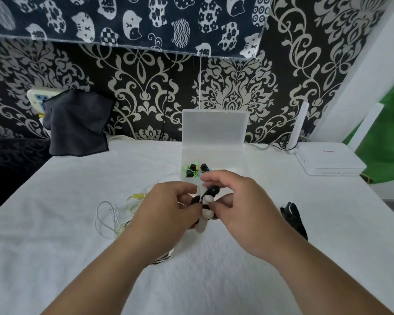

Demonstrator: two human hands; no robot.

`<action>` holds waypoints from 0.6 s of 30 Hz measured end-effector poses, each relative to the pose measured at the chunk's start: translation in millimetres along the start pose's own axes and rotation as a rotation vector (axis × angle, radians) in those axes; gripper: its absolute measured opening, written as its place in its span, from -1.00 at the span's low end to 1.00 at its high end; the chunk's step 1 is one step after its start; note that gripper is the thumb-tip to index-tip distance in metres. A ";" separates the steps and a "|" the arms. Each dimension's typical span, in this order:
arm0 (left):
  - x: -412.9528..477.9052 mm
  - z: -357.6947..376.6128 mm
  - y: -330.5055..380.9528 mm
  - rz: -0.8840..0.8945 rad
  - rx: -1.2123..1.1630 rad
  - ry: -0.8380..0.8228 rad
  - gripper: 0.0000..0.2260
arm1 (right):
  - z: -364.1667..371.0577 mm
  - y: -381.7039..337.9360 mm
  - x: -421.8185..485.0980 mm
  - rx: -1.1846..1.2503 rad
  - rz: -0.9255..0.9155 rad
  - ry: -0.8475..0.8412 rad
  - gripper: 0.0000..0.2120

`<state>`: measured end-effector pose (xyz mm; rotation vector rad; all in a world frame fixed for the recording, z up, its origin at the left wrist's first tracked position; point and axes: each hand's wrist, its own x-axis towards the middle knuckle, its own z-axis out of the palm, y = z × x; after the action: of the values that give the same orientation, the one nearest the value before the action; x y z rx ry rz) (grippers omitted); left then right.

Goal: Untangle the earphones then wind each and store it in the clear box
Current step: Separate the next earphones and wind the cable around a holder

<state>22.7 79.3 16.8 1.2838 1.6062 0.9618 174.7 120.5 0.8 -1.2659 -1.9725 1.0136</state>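
Black earphone [213, 190] was pinched between our left hand [168, 208] and right hand [232, 201], both sets of fingers curled round it, above the white table [55, 223] just before the clear box [214, 153]; its lid stood open; wound green-and-black earphones [192, 170] lay inside; tangled white and yellow cables [117, 215] lay left of our hands.

You see through one wide-angle camera on your head, facing forward and down at the desk [66, 246]. It sits close: your left hand [166, 208] and right hand [234, 201] fill the centre, and the patterned wall [146, 87] bows across the top.
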 end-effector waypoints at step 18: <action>11.6 14.7 -13.2 -0.167 -0.350 0.137 -0.87 | 3.7 5.4 9.8 0.019 0.146 -0.076 -0.65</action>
<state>30.7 89.1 -2.2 0.8478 1.5356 1.1839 170.6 129.9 -5.0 -1.3958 -1.9446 1.1640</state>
